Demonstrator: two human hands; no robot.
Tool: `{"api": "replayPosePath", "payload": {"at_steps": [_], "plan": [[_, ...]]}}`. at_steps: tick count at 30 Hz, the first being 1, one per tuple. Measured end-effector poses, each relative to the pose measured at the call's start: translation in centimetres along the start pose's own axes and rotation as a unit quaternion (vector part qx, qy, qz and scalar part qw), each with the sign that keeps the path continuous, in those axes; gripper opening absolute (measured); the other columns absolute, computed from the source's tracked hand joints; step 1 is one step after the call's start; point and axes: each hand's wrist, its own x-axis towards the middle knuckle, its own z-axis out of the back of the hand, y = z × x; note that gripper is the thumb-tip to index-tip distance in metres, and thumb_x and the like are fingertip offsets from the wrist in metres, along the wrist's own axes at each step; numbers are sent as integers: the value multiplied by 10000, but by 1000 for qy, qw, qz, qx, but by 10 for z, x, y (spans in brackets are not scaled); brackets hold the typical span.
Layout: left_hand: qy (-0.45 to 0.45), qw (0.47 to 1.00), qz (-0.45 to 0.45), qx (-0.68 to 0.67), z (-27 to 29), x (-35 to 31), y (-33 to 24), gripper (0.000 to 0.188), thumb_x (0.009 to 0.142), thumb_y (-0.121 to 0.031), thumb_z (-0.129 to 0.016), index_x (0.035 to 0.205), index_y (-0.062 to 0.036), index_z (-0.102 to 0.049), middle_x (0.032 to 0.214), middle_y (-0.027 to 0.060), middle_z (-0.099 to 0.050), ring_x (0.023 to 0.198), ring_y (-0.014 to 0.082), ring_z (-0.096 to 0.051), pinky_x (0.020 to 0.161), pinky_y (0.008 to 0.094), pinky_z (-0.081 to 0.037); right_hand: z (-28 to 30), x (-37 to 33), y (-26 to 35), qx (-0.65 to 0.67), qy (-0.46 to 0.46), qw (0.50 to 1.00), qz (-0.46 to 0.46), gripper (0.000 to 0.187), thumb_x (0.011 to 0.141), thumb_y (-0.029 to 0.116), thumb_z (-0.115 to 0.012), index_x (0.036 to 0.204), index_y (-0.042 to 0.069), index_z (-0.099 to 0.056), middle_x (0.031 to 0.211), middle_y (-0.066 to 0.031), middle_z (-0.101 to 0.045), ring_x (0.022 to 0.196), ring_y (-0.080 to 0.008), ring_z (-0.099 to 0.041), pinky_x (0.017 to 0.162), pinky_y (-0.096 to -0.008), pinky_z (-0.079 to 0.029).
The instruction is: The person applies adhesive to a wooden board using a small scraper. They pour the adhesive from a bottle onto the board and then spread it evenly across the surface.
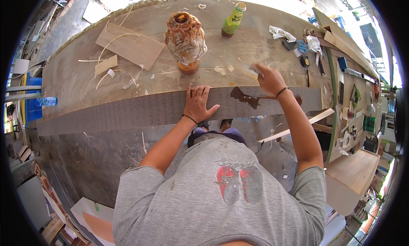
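A long dark grey board strip (149, 103) with a fine grained face lies along the near edge of the worktable. My left hand (198, 102) rests flat on it, fingers spread, thumb pointing right. Toward the strip's right part, a wet brown glue-like patch (245, 98) spreads over the surface. Above that patch is my right hand (270, 81), its fingers closed; a pale blurred edge shows at the fingertips, and I cannot make out what it is. A bottle caked in dried brown drips (184, 39) stands beyond my left hand.
A green-labelled bottle (233, 21) stands at the back. Thin wood sheets (130, 46) and curled strips lie left. Blue-handled scissors (302, 46), a tape measure (304, 61) and white crumpled wraps (281, 34) sit right. A pale wood strip (298, 126) juts out beside my right arm.
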Motion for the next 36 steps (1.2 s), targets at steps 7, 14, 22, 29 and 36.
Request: {"api": "replayPosePath", "payload": {"at_steps": [7, 14, 22, 29, 36], "plan": [[1, 1000, 1, -2, -1, 0, 0, 820, 796, -579, -648, 1364, -20, -457, 1313, 136, -470, 1285, 279, -398, 1150, 568, -190, 16, 12, -13, 179, -73, 978, -78, 591, 824, 138, -635, 1395, 108, -485, 963, -220, -706, 1011, -345, -667, 898, -384, -500], [-5, 1000, 5, -6, -2, -1, 0, 813, 794, -572, -649, 1359, -19, -461, 1308, 134, -477, 1286, 282, -403, 1149, 569, -190, 29, 12, -1, 137, 14, 986, -99, 318, 824, 128, -663, 1140, 89, -672, 1423, -220, -466, 1167, -403, -581, 932, -415, -493], [-10, 1000, 9, -20, 1, 0, -1, 797, 796, -576, -655, 1346, -27, -480, 1294, 133, -494, 1271, 288, -422, 1146, 554, -196, 16, 24, 0, -94, -89, 991, 42, 191, 862, 163, -614, 1033, 108, -681, 1087, -204, -657, 1035, -379, -611, 885, -456, -482], [-14, 1000, 7, -19, 1, 0, 0, 789, 801, -575, -650, 1344, -27, -483, 1288, 129, -493, 1267, 290, -421, 1144, 553, -195, 15, 39, 18, -62, 129, 990, 5, 198, 878, 177, -595, 1037, 102, -686, 991, -161, -696, 971, -381, -634, 862, -468, -489], [-12, 1000, 7, -19, 0, 0, 0, 794, 799, -579, -647, 1346, -27, -479, 1298, 130, -488, 1267, 292, -422, 1139, 556, -201, -5, 50, -1, -60, 180, 982, -18, 219, 900, 190, -580, 1081, 109, -672, 1045, -150, -693, 992, -375, -637, 858, -474, -490]]}}
